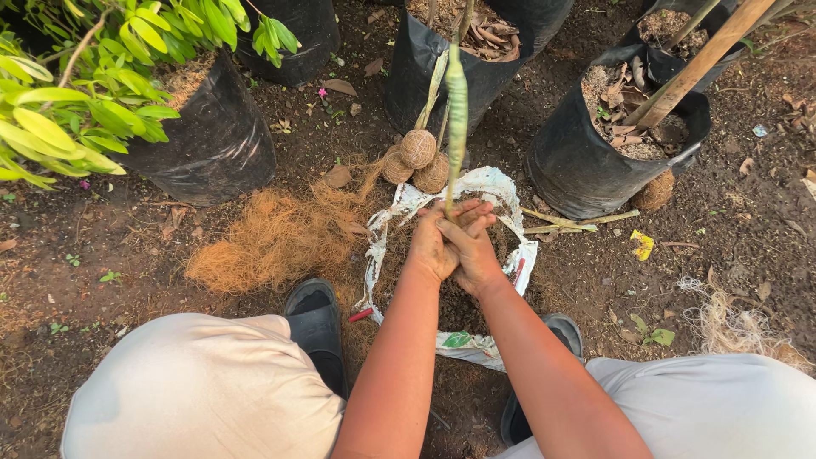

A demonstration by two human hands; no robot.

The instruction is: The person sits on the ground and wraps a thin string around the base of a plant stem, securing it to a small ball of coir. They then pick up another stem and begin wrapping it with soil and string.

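I am looking down at both hands closing together around the base of a thin green mottled plant stem (456,110), which is rising upright out of a white woven plastic sack (501,189) rolled open on the ground and holding dark soil. My left hand (433,246) is wrapping the stem from the left with its fingers curled shut, and my right hand (473,246) is pressing against it from the right, fingers folded over the left ones; the very bottom of the stem is hiding inside that double grip, so I cannot make out where it is meeting the soil. The top of the stem is running out of view above. Three round balls of brown coir twine (416,157) are lying just behind the sack, and a loose pile of orange-brown coconut fibre (276,234) is spreading to its left. Black plastic grow bags are ringing the spot: one with leafy green shoots (212,140) at left, one with dry leaves (463,68) directly behind the stem, and one holding a slanted wooden stake (616,144) at right. My knees in pale trousers are filling the lower corners, and my black sandals (316,327) are half hiding beneath them.
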